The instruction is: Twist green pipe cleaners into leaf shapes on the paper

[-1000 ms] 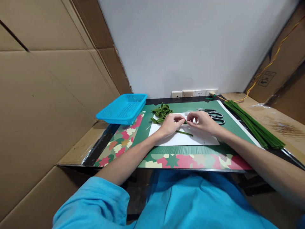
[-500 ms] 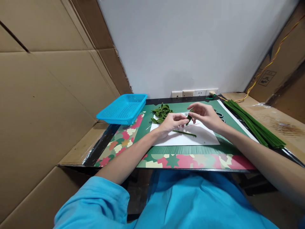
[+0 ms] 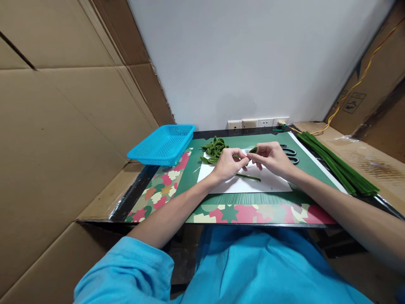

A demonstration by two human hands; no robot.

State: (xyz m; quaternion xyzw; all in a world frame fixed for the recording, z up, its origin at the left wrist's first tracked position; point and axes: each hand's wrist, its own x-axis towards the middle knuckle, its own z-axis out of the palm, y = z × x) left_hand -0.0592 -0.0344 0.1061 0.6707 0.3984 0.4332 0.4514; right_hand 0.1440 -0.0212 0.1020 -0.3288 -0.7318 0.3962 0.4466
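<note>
Over a white sheet of paper (image 3: 218, 185), my left hand (image 3: 230, 164) and my right hand (image 3: 272, 158) meet with their fingertips pinched together. Between them is a short piece of green pipe cleaner (image 3: 253, 150), mostly hidden by the fingers, its top end poking out above the right fingertips. Below the hands a loose length of green pipe cleaner (image 3: 249, 177) lies on the paper, close to a thin red line. Beyond my left hand sits a pile of bent green pipe cleaner pieces (image 3: 215, 145). Dark-handled scissors (image 3: 292, 156) rest just right of my right hand.
At the back left stands a blue perforated basket (image 3: 161, 145). A bundle of long green pipe cleaners (image 3: 338, 164) lies along the right side. Cardboard (image 3: 63, 105) walls the left, and sockets (image 3: 265, 123) line the back wall, with a yellow cable (image 3: 357, 84) at the right.
My right hand has come down and closed in on the left, its fingers now pinched. The green piece is more covered by the fingers, and more of the scissors shows.
</note>
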